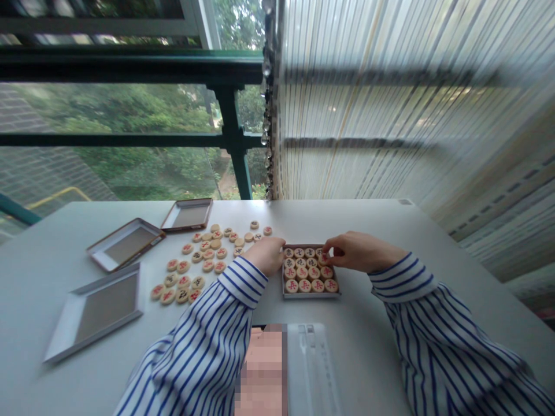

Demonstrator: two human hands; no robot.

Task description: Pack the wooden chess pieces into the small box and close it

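Note:
A shallow box (pixel 311 296) holds rows of round Chinese chess pieces with red and black characters. At its far left corner is my left hand (pixel 269 255), its fingers closed against the box's edge and partly hidden. My right hand (pixel 352 252) comes in from the right side, thumb and fingers pinching a chess piece with a red character (pixel 323 259) over the box's far right corner. The piece is slightly raised or tilted over the row there. To the left of the box, loose chess pieces (pixel 208 254) lie scattered, some with characters up and some blank side up.
Three shallow box parts stand on the left: a grey-white tray (pixel 141 306), a brown-rimmed one (pixel 113 267) and another (pixel 187 229) at the back. A pale case (pixel 313 370) lies at the table's (pixel 381 358) near edge. A string curtain (pixel 368 115) hangs behind.

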